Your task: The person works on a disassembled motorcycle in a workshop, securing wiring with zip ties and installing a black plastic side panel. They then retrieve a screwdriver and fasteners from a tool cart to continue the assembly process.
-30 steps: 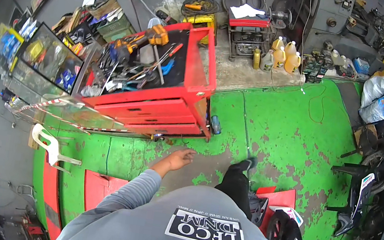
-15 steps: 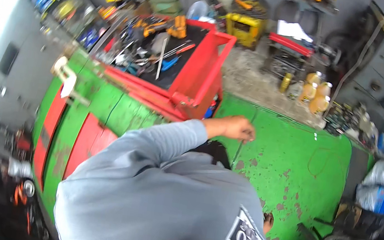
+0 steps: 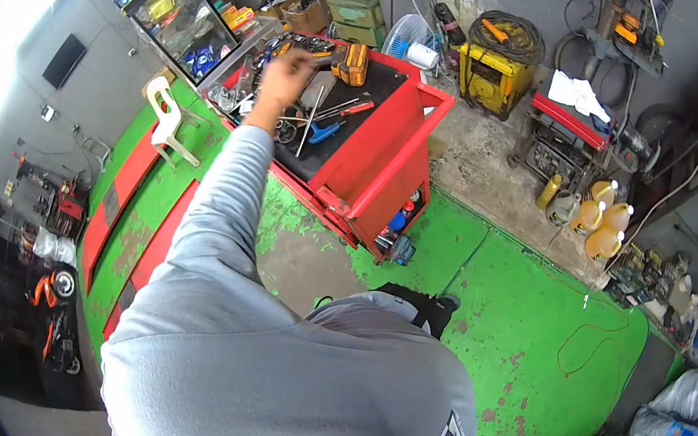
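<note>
My left hand [image 3: 285, 82] is stretched out over the far left part of a red tool cart [image 3: 391, 148]. It is blurred, so I cannot tell whether its fingers hold anything. Beneath and around it, assorted tools lie on the cart's black top. Just right of the hand stands a yellow-and-black boxy tool or case [image 3: 350, 64]. Closer to me are a blue-handled tool [image 3: 324, 131], a red-handled screwdriver [image 3: 356, 109] and a thin metal rod [image 3: 310, 122]. My right hand is out of view.
A white plastic chair [image 3: 167, 120] stands left of the cart, by red floor ramps [image 3: 114, 206]. Behind the cart are a fan [image 3: 406, 33] and a yellow machine with coiled cable [image 3: 494, 77]. Jugs of amber liquid [image 3: 603, 242] stand at right; a thin cord [image 3: 569, 346] lies on the green floor.
My left hand has moved from in front of my body, away and to the left, over the cart's tools. My right hand, partly visible at lower right before, has left the view.
</note>
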A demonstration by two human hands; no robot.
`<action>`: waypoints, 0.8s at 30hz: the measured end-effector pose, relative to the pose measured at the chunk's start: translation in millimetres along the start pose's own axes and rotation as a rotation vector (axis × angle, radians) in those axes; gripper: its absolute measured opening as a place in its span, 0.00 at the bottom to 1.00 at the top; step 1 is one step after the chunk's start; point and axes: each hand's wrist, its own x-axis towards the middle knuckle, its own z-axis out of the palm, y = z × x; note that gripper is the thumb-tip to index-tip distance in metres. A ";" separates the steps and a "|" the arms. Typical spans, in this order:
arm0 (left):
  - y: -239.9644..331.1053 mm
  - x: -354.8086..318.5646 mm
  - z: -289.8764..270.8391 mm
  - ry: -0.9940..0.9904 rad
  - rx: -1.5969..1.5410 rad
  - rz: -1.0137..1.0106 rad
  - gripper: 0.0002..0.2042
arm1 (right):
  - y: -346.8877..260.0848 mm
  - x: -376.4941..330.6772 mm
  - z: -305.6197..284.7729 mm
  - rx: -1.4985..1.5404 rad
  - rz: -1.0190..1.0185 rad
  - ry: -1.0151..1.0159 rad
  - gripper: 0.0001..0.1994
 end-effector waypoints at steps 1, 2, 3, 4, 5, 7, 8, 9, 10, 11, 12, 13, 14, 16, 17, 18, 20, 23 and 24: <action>-41.5 -0.4 -19.8 0.124 0.095 -0.077 0.10 | -16.7 5.5 0.6 -0.033 -0.017 -0.022 0.21; -83.1 -5.9 -41.5 0.053 0.152 -0.243 0.10 | -34.0 12.2 1.7 -0.072 -0.034 -0.044 0.21; -83.0 0.6 -43.7 -0.026 0.183 -0.385 0.10 | -48.1 18.6 6.5 -0.075 -0.050 -0.042 0.21; -81.3 3.8 -34.5 -0.124 0.186 -0.346 0.10 | -62.0 24.2 9.8 -0.079 -0.069 -0.035 0.21; -79.4 2.1 -25.2 -0.222 0.190 -0.306 0.10 | -76.8 30.5 12.9 -0.087 -0.083 -0.041 0.21; -90.9 -1.4 -6.9 -0.362 0.175 -0.231 0.11 | -104.4 38.6 16.9 -0.128 -0.103 -0.051 0.20; -103.7 -2.9 5.2 -0.347 0.276 -0.300 0.11 | -117.2 45.0 18.9 -0.153 -0.111 -0.064 0.20; -105.9 -2.8 28.6 -0.343 0.364 -0.364 0.11 | -128.6 47.8 17.6 -0.170 -0.116 -0.061 0.20; -112.5 -2.4 39.7 -0.294 0.469 -0.472 0.11 | -137.2 56.4 18.4 -0.189 -0.122 -0.068 0.20; -118.7 -1.2 48.2 -0.243 0.575 -0.579 0.11 | -144.7 63.8 18.8 -0.208 -0.127 -0.080 0.20; -101.3 4.3 62.0 -0.272 0.617 -0.701 0.14 | -154.6 68.4 16.1 -0.220 -0.135 -0.067 0.20; -92.7 6.9 63.5 -0.312 0.670 -0.699 0.15 | -165.4 74.1 16.8 -0.244 -0.149 -0.078 0.19; -87.2 8.9 66.0 -0.352 0.722 -0.697 0.16 | -173.0 75.8 14.2 -0.249 -0.139 -0.076 0.19; -38.8 9.2 65.1 -0.565 0.840 -0.597 0.19 | -187.8 83.1 14.3 -0.278 -0.150 -0.080 0.19; -58.5 4.6 78.5 -0.489 0.868 -0.479 0.19 | -195.3 87.8 13.7 -0.295 -0.157 -0.081 0.19; -60.9 4.4 81.8 -0.403 0.902 -0.360 0.18 | -204.2 94.8 17.2 -0.308 -0.164 -0.094 0.19; -62.6 -7.1 86.1 -0.241 0.824 -0.126 0.14 | -218.5 102.8 15.4 -0.338 -0.170 -0.116 0.18; -129.4 -23.9 70.7 -0.593 0.423 -0.113 0.10 | -243.3 120.1 18.0 -0.395 -0.191 -0.185 0.18; -123.4 -25.7 73.9 -0.612 0.379 -0.121 0.10 | -250.4 125.9 15.3 -0.419 -0.201 -0.196 0.18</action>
